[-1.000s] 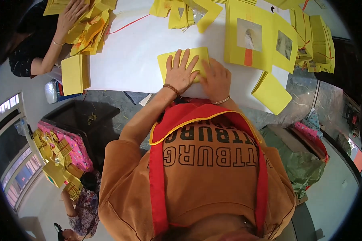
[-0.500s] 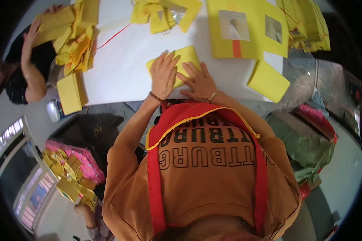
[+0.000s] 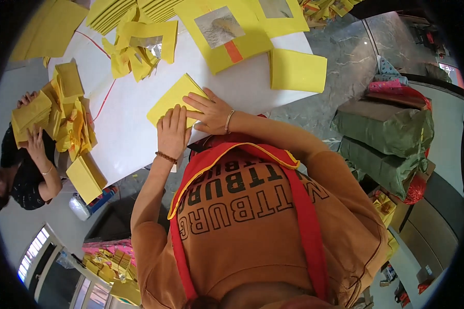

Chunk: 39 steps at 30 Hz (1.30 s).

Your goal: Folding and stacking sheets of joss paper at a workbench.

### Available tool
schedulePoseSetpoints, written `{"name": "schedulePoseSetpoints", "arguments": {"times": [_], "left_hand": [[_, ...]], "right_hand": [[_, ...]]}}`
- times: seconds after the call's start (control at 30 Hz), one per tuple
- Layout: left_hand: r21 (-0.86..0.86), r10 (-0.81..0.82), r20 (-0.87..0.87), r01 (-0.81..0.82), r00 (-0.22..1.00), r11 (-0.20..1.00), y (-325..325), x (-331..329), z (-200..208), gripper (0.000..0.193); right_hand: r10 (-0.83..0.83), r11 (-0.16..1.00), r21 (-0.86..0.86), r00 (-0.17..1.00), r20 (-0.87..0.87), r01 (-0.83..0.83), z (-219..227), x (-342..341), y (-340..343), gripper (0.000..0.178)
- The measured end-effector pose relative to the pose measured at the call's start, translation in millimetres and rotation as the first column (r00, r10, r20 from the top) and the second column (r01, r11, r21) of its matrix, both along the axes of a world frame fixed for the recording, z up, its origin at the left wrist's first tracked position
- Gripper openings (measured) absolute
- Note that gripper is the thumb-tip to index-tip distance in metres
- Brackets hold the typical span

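Observation:
A folded piece of yellow paper or thin card [image 3: 175, 91] lies on the white tabletop in front of me, with layered edges at its far corner. My left hand [image 3: 172, 130] rests flat on its near edge, fingers stretched out and close together. From the right, my right hand [image 3: 210, 110] lies over the same piece with its fingers spread, its fingertips close to those of the left. What lies under both palms is hidden. To the right, at the table edge, is a small stack of folded yellow pieces [image 3: 299, 71].
Large yellow sheets with clear windows [image 3: 232, 46] lie beyond my hands. Yellow scraps [image 3: 139, 49] sit farther left. Across the left side, another person's hands [image 3: 35, 143] hold yellow pieces beside a loose pile [image 3: 73, 121]. Green-wrapped bundles [image 3: 384, 129] stand on the floor at right.
My view has turned, so the table now slants. My left hand has moved down to the piece's near edge, and the fingertips of both hands have come together. The other person's hands have shifted.

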<state>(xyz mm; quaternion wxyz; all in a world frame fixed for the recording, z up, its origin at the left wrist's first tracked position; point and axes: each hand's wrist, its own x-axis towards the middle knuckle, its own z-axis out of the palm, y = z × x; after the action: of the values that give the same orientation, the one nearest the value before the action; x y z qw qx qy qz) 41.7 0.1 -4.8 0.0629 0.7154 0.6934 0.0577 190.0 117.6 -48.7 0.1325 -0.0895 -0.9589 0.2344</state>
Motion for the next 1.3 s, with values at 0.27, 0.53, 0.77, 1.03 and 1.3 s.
{"name": "schedulePoseSetpoints", "arguments": {"times": [0.27,0.53,0.77,1.03,1.3], "left_hand": [[0.211,0.040,-0.163,-0.005,0.986,0.978,6.6,6.1,-8.5,0.058],[0.238,-0.234,-0.105,0.252,0.967,0.938,41.5,80.4,53.1,0.049],[0.234,-0.195,0.452,0.096,0.870,0.968,103.9,135.0,59.7,0.053],[-0.046,0.110,0.957,-0.232,0.270,0.972,160.8,202.4,8.1,0.061],[0.090,0.112,0.771,-0.281,0.627,0.956,180.4,205.4,-15.8,0.060]], "right_hand": [[-0.259,0.792,-0.596,0.957,-0.131,0.132,1.5,8.8,18.8,0.036],[-0.452,-0.552,-0.833,0.852,0.263,-0.036,73.7,92.4,16.4,0.041],[-0.740,-0.317,-0.948,0.621,0.257,0.015,95.0,215.4,48.5,0.041],[-0.816,-0.113,-0.986,0.554,0.163,0.124,55.1,255.3,112.5,0.039],[-0.856,0.261,-0.719,0.498,0.135,0.644,22.3,253.0,138.8,0.046]]}}
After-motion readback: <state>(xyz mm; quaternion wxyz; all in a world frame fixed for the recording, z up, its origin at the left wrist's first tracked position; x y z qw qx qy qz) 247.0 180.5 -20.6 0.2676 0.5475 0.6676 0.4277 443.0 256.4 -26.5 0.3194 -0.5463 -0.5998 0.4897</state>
